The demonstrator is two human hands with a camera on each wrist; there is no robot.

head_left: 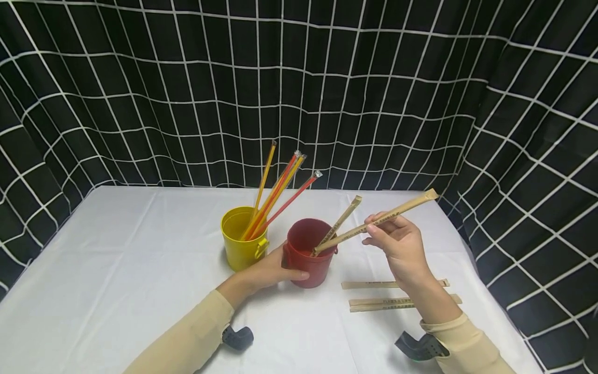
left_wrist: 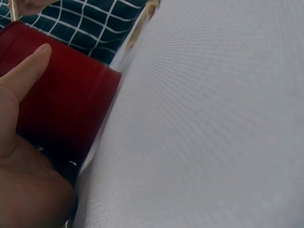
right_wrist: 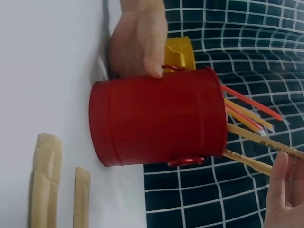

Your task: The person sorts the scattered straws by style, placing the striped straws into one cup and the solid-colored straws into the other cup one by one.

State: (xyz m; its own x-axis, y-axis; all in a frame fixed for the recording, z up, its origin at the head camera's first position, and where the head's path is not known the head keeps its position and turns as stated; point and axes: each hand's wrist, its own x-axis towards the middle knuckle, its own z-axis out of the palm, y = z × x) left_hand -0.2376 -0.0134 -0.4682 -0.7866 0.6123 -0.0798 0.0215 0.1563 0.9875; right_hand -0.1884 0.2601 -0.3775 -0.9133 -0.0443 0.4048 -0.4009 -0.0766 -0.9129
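My left hand (head_left: 268, 270) grips the small red bucket (head_left: 314, 272) from its left side, thumb laid across the front wall. In my right hand (head_left: 402, 244), a long brown paper-wrapped straw (head_left: 411, 204) is pinched between thumb and fingers. It slants down to the left, its lower end inside the red bucket's mouth. A second paper-wrapped straw (head_left: 348, 210) leans in the same bucket. The right wrist view shows the red bucket (right_wrist: 156, 118) side-on, with the pinched straw (right_wrist: 256, 137) at its rim.
Left of the red bucket stands a yellow bucket (head_left: 233, 249) holding several orange, yellow and red sticks (head_left: 280, 187). More paper-wrapped straws (head_left: 374, 285) lie on the white-covered table (head_left: 117, 259) below my right hand. A black grid-patterned curtain (head_left: 233, 78) hangs behind and at both sides.
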